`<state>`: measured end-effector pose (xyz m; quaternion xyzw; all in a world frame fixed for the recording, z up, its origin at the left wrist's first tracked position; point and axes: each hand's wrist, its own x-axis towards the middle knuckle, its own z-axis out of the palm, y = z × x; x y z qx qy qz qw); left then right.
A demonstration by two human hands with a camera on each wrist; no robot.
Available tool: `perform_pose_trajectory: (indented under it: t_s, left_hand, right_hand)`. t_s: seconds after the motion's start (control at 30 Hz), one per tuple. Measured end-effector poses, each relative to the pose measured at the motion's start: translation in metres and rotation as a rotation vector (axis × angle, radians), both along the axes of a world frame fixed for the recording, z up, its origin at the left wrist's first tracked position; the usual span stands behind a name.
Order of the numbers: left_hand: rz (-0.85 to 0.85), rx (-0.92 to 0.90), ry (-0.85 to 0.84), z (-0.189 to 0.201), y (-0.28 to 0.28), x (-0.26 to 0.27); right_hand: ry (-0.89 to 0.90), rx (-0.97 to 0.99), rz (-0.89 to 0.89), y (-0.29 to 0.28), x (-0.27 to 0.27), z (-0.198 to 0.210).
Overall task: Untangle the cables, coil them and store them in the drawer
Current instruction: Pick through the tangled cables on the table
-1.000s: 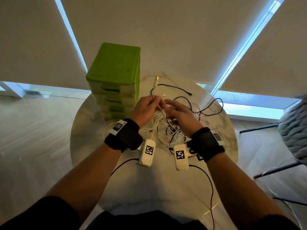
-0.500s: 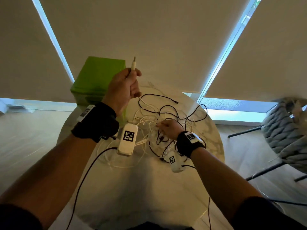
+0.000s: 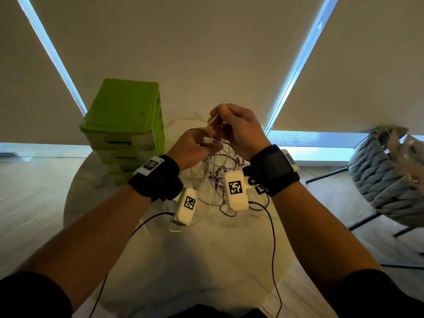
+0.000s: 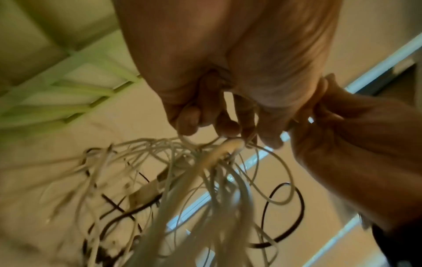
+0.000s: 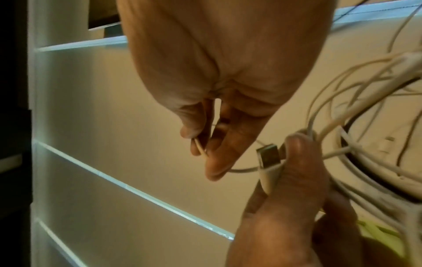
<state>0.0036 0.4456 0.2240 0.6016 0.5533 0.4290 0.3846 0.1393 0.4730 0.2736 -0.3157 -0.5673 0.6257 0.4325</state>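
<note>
A tangle of white and black cables (image 3: pixel 218 177) hangs from my hands and trails onto the round marble table (image 3: pixel 160 260). My left hand (image 3: pixel 205 143) is curled round a white cable just behind its USB plug (image 5: pixel 269 157), with several white strands (image 4: pixel 205 180) falling from the fingers. My right hand (image 3: pixel 216 119) is just above and to the right of it and pinches a thin white cable (image 5: pixel 200 148) between thumb and forefinger. A black cable (image 4: pixel 294 222) loops through the pile below. The green drawer unit (image 3: pixel 124 115) stands at the table's back left, its drawers pushed in.
A grey knitted chair (image 3: pixel 387 177) on black legs stands to the right of the table. Blinds cover the windows behind. Black leads from my wrist cameras (image 3: pixel 273 244) run across the near table.
My left hand has come down from high up with the white plug. My right hand has left the tangle on the table and risen to meet it, pinching a white cable.
</note>
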Motion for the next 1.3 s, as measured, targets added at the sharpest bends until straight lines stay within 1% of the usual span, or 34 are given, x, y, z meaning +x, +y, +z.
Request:
perform_pose_trajectory:
  t_s: [0.07,0.1,0.13,0.17,0.2,0.27,0.3,0.33,0.4,0.47,0.53,0.6,0.7,0.77,0.83,0.87,0.9,0.97,1.0,1.03,1.07,1.1,1.13,1.2,1.23,1.27,1.3]
  left_hand:
    - [0.004,0.077,0.185,0.000,0.000,0.001]
    - [0.031,0.091,0.233,-0.002,0.001,-0.003]
    - [0.071,0.086,0.235,-0.004,0.004,-0.008]
    - [0.115,0.069,0.213,-0.005,0.006,-0.016]
    - [0.149,0.044,0.177,-0.005,0.008,-0.023]
    - [0.141,-0.011,0.098,0.000,0.009,-0.034]
    - [0.118,-0.022,0.074,0.004,0.007,-0.038]
    - [0.109,-0.027,0.061,0.007,0.005,-0.043]
    - [0.106,-0.058,0.028,0.009,0.000,-0.056]
    - [0.123,-0.107,-0.044,0.005,-0.002,-0.072]
    - [0.196,-0.122,-0.133,0.000,-0.003,-0.086]
    - [0.303,-0.127,-0.236,-0.003,-0.005,-0.095]
    - [0.411,-0.116,-0.365,-0.003,-0.009,-0.102]
    - [0.457,-0.110,-0.456,-0.003,-0.010,-0.104]
    - [0.515,-0.102,-0.475,-0.005,-0.010,-0.102]
    - [0.543,-0.097,-0.466,-0.005,-0.010,-0.100]
    - [0.559,-0.090,-0.464,-0.005,-0.010,-0.097]
    - [0.520,-0.080,-0.463,-0.002,-0.010,-0.088]
    - [0.474,-0.079,-0.438,0.000,-0.011,-0.082]
    - [0.424,-0.081,-0.401,0.002,-0.012,-0.075]
    - [0.381,-0.085,-0.372,0.004,-0.013,-0.067]
    - [0.352,-0.089,-0.363,0.006,-0.013,-0.059]
    - [0.333,-0.096,-0.374,0.009,-0.013,-0.051]
    - [0.311,-0.084,-0.397,0.011,-0.012,-0.040]
    - [0.306,-0.067,-0.406,0.013,-0.012,-0.037]
    - [0.304,-0.045,-0.420,0.015,-0.013,-0.036]
    - [0.312,-0.020,-0.434,0.017,-0.014,-0.036]
  right_hand:
    - [0.026,-0.037,-0.047,0.002,0.005,-0.012]
    - [-0.014,-0.033,-0.092,0.005,0.009,-0.022]
    - [-0.126,0.004,-0.149,0.007,0.015,-0.035]
    - [-0.300,0.072,-0.189,0.007,0.021,-0.051]
    - [-0.510,0.138,-0.183,0.007,0.027,-0.067]
    - [-0.877,0.152,-0.044,-0.001,0.034,-0.100]
    - [-0.984,0.120,0.014,-0.006,0.036,-0.113]
    - [-1.035,0.085,0.041,-0.011,0.036,-0.122]
    - [-1.061,0.073,0.039,-0.015,0.036,-0.131]
    - [-1.023,0.118,-0.026,-0.011,0.040,-0.132]
    - [-0.928,0.105,-0.176,-0.003,0.045,-0.128]
    - [-0.840,0.099,-0.319,0.007,0.054,-0.124]
    - [-0.816,0.112,-0.523,0.021,0.071,-0.121]
    - [-0.765,0.055,-0.630,0.030,0.084,-0.122]
    - [-0.706,-0.058,-0.671,0.034,0.090,-0.124]
    - [-0.704,-0.104,-0.683,0.035,0.092,-0.125]
    - [-0.750,-0.120,-0.694,0.035,0.092,-0.126]
    - [-0.908,-0.072,-0.766,0.033,0.089,-0.120]
    - [-0.940,-0.029,-0.795,0.029,0.083,-0.114]
    - [-0.914,0.039,-0.798,0.023,0.072,-0.105]
    - [-0.850,0.131,-0.760,0.016,0.056,-0.094]
    - [-0.767,0.240,-0.656,0.007,0.039,-0.082]
    - [-0.729,0.321,-0.479,-0.005,0.020,-0.073]
    - [-0.809,0.365,-0.035,-0.024,-0.013,-0.063]
    - [-0.872,0.368,0.110,-0.026,-0.023,-0.063]
    - [-0.906,0.384,0.147,-0.024,-0.028,-0.063]
    - [-0.906,0.394,0.116,-0.016,-0.027,-0.063]
